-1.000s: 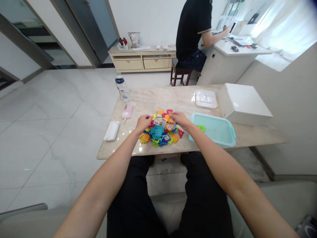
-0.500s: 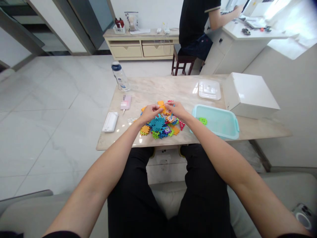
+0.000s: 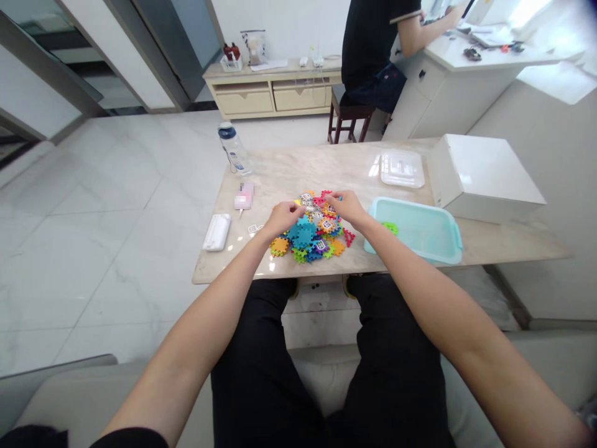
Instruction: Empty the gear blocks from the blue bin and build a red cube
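Head view: the pile of gear pieces [image 3: 305,238] sat on the table [image 3: 321,168] between your hands, probably so both could reach it. Your left hand [image 3: 284,218] was at the pile's left, thumb and fingers bent inward; couldn't tell if they gripped anything. Your right hand [image 3: 347,207] was at the pile's far right, fingers curled by an orange piece [image 3: 330,210]; pinched or just touching, couldn't tell. Right of the pile stood the tray [image 3: 431,230], green piece [image 3: 390,228] inside, likely kept near for short reaches; your right forearm crossed its pile-side end. Lid [image 3: 402,169] and white box [image 3: 489,174] were well right of the pile, seemingly parked aside.

Edges: the table's near edge ran close below the pile, little room your side; more beyond the pile. Left of it, the white pack [image 3: 217,232] and bottle [image 3: 236,150] limited wide sweeps.
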Demonstrator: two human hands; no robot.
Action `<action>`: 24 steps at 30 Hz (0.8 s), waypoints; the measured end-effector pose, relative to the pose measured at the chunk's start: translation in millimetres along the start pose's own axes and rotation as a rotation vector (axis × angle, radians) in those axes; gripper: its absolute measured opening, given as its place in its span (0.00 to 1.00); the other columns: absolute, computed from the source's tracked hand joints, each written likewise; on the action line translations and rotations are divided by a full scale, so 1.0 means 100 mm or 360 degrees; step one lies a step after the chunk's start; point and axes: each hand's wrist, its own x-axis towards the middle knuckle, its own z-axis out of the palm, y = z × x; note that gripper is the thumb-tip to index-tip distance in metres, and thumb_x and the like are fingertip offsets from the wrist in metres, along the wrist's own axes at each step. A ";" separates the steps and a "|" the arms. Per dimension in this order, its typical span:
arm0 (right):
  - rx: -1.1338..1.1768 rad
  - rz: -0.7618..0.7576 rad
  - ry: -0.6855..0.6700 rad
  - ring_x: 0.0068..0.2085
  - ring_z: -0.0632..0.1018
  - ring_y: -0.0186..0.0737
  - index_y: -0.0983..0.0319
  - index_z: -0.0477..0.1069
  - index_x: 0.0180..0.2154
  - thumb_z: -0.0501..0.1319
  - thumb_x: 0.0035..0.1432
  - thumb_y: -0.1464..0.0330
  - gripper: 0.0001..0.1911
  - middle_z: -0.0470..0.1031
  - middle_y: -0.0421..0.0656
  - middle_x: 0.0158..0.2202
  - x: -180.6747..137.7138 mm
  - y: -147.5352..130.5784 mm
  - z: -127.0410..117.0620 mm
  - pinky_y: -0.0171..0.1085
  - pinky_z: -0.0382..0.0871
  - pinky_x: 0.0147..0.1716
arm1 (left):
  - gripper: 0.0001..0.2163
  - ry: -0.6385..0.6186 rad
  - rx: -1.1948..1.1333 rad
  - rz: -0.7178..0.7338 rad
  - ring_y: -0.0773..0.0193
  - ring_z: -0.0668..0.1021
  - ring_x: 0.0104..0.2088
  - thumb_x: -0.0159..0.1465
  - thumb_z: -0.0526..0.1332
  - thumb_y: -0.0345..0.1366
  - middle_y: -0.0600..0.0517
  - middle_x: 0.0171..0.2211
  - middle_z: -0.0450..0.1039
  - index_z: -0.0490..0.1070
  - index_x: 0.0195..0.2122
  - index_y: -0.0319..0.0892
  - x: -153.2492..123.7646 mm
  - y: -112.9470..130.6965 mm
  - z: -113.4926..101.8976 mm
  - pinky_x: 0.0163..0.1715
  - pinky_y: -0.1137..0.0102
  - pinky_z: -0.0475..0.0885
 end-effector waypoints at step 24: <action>0.0566 0.0652 -0.0399 0.34 0.81 0.42 0.63 0.81 0.39 0.65 0.75 0.54 0.19 0.87 0.55 0.39 0.05 0.13 -0.16 0.37 0.75 0.33 | 0.24 0.0338 0.0544 0.0153 0.48 0.82 0.38 0.74 0.61 0.57 0.43 0.32 0.82 0.80 0.29 0.44 -0.08 0.30 -0.06 0.40 0.63 0.71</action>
